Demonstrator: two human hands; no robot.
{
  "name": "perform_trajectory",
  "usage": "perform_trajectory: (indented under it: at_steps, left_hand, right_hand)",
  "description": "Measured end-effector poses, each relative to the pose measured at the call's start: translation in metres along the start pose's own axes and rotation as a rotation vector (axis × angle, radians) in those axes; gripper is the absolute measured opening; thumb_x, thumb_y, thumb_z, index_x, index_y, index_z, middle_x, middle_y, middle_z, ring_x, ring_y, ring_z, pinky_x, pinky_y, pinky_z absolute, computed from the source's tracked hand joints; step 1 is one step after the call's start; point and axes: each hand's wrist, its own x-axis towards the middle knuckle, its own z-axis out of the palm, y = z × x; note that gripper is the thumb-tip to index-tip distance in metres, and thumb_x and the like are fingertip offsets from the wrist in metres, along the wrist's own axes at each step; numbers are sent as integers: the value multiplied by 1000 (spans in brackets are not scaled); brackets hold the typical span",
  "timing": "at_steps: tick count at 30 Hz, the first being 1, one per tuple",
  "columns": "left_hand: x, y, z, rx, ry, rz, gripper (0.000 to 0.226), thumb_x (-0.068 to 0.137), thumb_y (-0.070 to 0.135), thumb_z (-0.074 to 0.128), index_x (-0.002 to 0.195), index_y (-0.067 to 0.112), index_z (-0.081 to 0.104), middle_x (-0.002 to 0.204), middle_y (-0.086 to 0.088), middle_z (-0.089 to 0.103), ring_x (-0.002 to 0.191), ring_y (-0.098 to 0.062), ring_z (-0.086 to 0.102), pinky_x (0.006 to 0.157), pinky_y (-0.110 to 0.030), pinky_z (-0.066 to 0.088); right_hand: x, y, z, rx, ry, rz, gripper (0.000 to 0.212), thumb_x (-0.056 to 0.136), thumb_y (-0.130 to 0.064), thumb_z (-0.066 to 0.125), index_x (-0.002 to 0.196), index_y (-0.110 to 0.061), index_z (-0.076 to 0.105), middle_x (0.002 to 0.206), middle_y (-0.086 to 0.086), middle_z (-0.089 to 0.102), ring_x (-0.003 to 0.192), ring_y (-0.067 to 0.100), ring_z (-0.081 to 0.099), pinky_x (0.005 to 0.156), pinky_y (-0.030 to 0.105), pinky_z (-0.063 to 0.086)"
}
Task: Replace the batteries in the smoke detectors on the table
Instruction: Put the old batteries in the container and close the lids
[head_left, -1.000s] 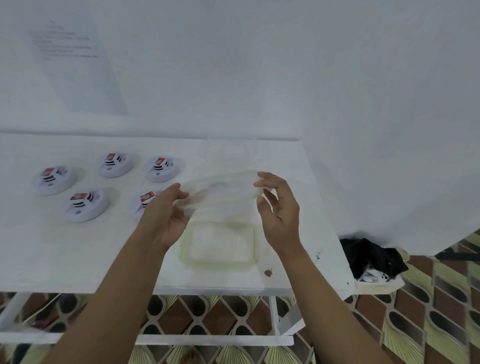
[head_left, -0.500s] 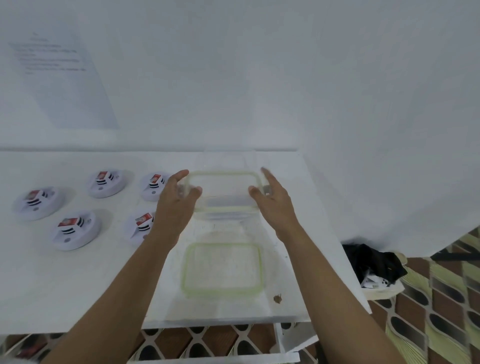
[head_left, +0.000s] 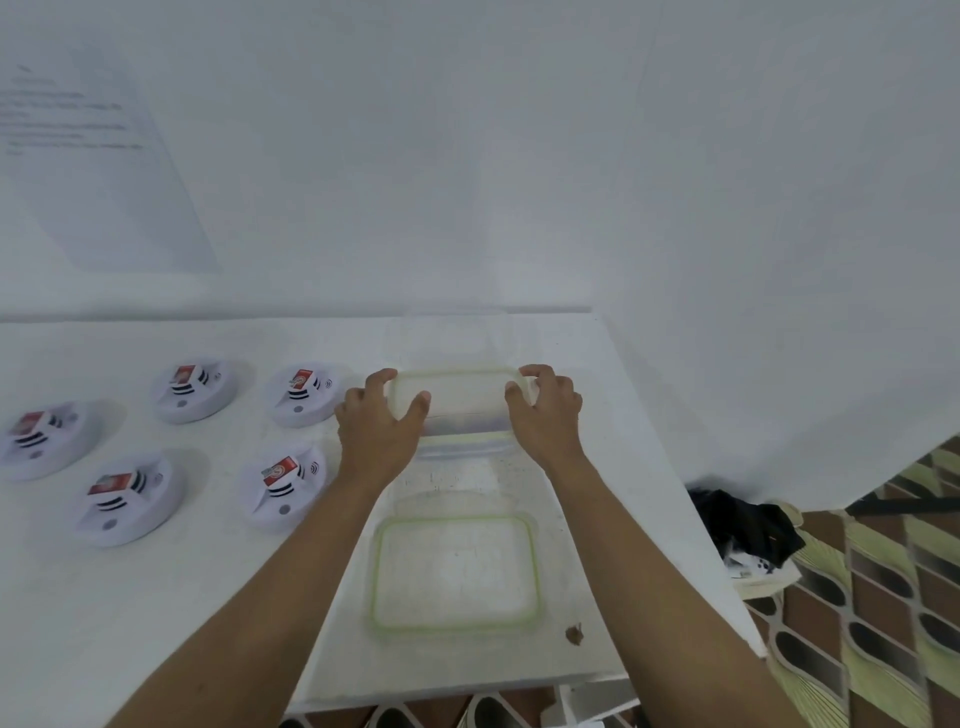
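Several white round smoke detectors lie on the white table (head_left: 156, 623), each with a red-labelled battery showing on top, among them one (head_left: 304, 395) just left of my left hand and one (head_left: 283, 483) beside my left wrist. My left hand (head_left: 376, 431) and my right hand (head_left: 545, 415) grip the two short ends of a clear plastic container with a pale green rim (head_left: 462, 400), far on the table's right part. Nearer to me a second clear, green-rimmed piece (head_left: 454, 571) lies flat; whether it is a lid or a box is unclear.
A faint clear box outline (head_left: 447, 338) shows just behind the held container. The table's right edge runs close to my right arm, and beyond it lies a black cloth (head_left: 743, 525) on a low stand. A small brown spot (head_left: 574, 634) marks the table near its front edge.
My hands carried the clear container from above the near green-rimmed piece away to the far side and lowered it. My fingers have curled more firmly over its ends.
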Motion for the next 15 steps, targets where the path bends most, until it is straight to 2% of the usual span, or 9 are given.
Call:
perform_trajectory:
  at_steps: [2,4,5,8,11,13,15]
  left_hand:
    - [3,-1,2,7,12,-4,53,89,44,63,135,24,47,132,-13,41,128,-31,35,104,-47,35]
    - [7,-2,2,-43,-32,-2,51,91,42,62,136,23,45,137,-12,39,129,-29,38,102,-40,36]
    - [8,-3,2,-64,-62,2,51,92,41,61,136,22,44,138,-11,41,129,-27,41,98,-36,36]
    - [9,-4,3,-107,-96,8,50,95,40,57,139,22,38,134,-5,49,127,-23,46,96,-33,36]
    - [2,-2,5,-113,-153,-10,52,101,41,46,147,23,29,126,-1,50,119,-23,50,95,-32,35]
    - [1,-4,5,-99,-193,-1,56,103,41,38,153,24,21,145,-2,44,129,-23,45,104,-33,31]
    - [2,-8,5,-88,-230,10,58,104,43,33,156,25,14,159,0,28,143,-24,31,114,-36,23]
  right_hand:
    - [2,0,0,72,-30,12,33,101,-28,53,132,-18,50,128,7,48,118,22,44,94,30,38]
    - [4,-1,-2,150,-102,40,31,103,-28,48,133,-19,46,132,8,52,111,22,53,80,26,44]
    - [4,-1,-3,160,-130,48,33,104,-28,47,136,-20,45,134,7,53,110,21,53,78,26,43]
    - [6,0,-6,160,-147,43,38,104,-30,47,141,-23,48,138,1,53,117,14,49,93,25,38]
    - [7,1,-6,157,-155,44,38,104,-29,46,141,-22,50,134,-1,56,118,15,52,94,26,38]
    - [7,1,-4,127,-159,33,39,104,-28,44,142,-20,49,133,0,58,117,17,54,94,27,40]
    - [7,2,0,107,-147,30,42,104,-30,43,144,-19,48,134,1,59,120,20,54,99,32,43]
